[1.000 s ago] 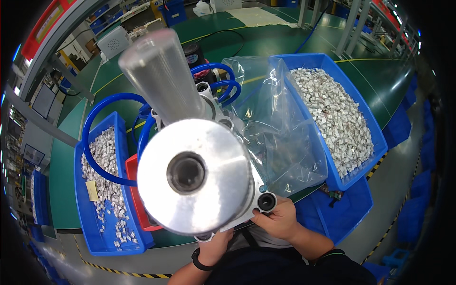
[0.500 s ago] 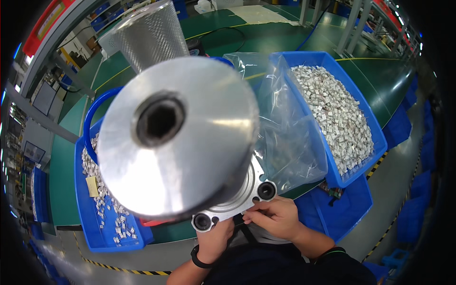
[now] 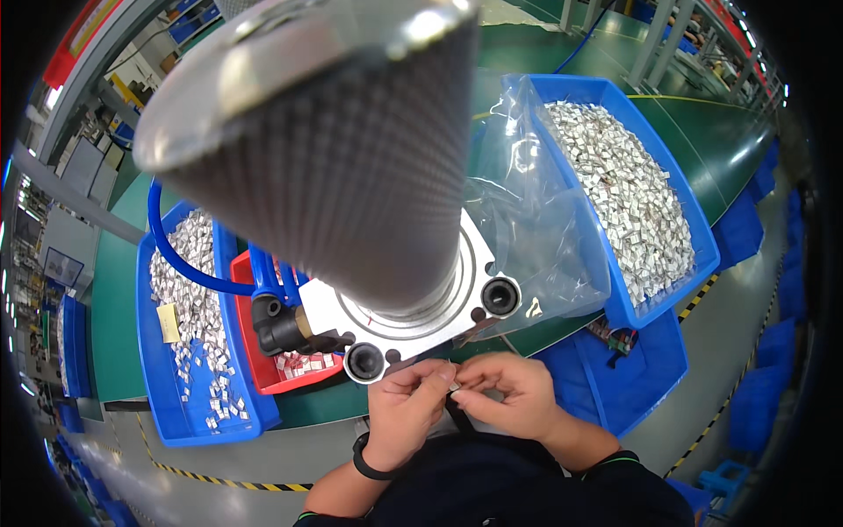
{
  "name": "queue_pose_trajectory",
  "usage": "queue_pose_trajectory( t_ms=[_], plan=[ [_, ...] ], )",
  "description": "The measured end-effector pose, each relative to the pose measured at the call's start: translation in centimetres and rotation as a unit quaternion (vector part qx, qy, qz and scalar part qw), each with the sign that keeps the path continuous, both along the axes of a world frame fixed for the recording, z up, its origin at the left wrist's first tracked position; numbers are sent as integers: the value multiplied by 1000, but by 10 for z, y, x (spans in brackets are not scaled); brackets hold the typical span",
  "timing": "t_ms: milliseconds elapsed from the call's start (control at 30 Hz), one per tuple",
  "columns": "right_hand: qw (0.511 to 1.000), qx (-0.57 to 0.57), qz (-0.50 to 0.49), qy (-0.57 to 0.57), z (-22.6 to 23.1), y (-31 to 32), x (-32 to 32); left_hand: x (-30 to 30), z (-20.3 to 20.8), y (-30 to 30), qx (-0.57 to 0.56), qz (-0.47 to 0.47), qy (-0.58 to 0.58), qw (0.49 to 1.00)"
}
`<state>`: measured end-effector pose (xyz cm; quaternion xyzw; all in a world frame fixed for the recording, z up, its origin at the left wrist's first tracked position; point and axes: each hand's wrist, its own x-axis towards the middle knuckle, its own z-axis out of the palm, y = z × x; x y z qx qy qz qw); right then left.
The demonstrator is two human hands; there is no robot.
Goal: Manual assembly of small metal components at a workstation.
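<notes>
Head view: left hand (image 3: 406, 406) and right hand (image 3: 511, 395) meeting at the fingertips, pinching together one tiny pale part (image 3: 454, 384), too small to tell more. Black band on the left wrist. Just beyond both hands, a square metal base plate (image 3: 479, 263) with two black round ports, carrying a big grey mesh cylinder (image 3: 351, 158) tilted toward the camera. Left of the left hand, a red tray (image 3: 250, 351), then a blue bin (image 3: 189, 422) of small silver pieces. Beyond the right hand, a clear plastic bag (image 3: 549, 237) and a larger blue bin (image 3: 680, 220) full of the same pieces, all on the green counter (image 3: 702, 114).
</notes>
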<state>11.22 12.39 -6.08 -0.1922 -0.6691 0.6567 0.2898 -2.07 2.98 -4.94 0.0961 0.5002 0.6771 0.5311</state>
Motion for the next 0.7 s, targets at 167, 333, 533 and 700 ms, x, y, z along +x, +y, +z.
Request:
queue_pose_trajectory(
  t_ms=[167,333,533,700],
  plan=[
    [965,-259,45,-2,9,17,-6,8,-7,-3,40,1,118,992],
    [965,-257,49,-4,1,17,-9,10,-1,-4,43,-5,211,977],
    [943,-325,59,46,-5,17,-14,7,-1,-1,46,2,380,924],
    [943,-322,66,58,-9,18,-17,5,-5,-3,31,-9,410,911]
  ],
)
